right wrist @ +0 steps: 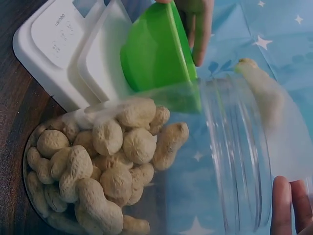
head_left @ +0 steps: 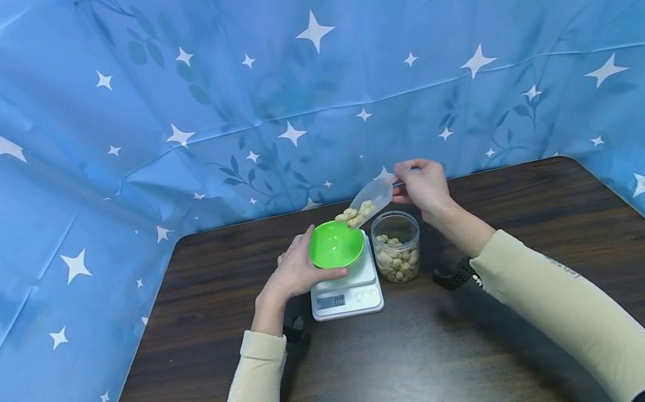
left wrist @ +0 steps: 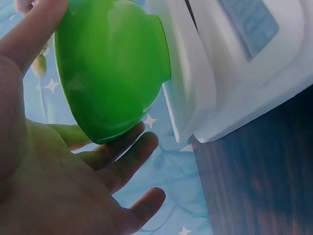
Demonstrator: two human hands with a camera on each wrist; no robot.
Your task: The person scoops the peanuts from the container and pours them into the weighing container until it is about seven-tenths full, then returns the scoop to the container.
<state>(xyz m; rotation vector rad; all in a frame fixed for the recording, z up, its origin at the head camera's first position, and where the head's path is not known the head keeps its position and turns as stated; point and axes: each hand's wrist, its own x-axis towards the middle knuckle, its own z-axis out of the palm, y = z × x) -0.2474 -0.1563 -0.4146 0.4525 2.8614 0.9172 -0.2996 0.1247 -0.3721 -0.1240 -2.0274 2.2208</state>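
A green bowl (head_left: 336, 245) stands on the platform of a white kitchen scale (head_left: 348, 301). My left hand (head_left: 298, 265) holds the bowl by its sides, thumb at the near side and fingers at the far side; the left wrist view shows the thumb and fingertips against the bowl (left wrist: 110, 68). Above the bowl's right rim, my right hand (head_left: 424, 185) pinches the handle end of a translucent scoop (head_left: 377, 193). Several peanuts (head_left: 357, 214) lie in the scoop, which tilts down toward the bowl. The bowl's visible inside shows only green.
Right beside the scale stands a clear jar (head_left: 397, 249) without a lid, partly filled with peanuts (right wrist: 117, 181). Everything rests on a dark wooden table (head_left: 390, 374). A blue starry cloth (head_left: 289, 78) hangs behind the table's far edge.
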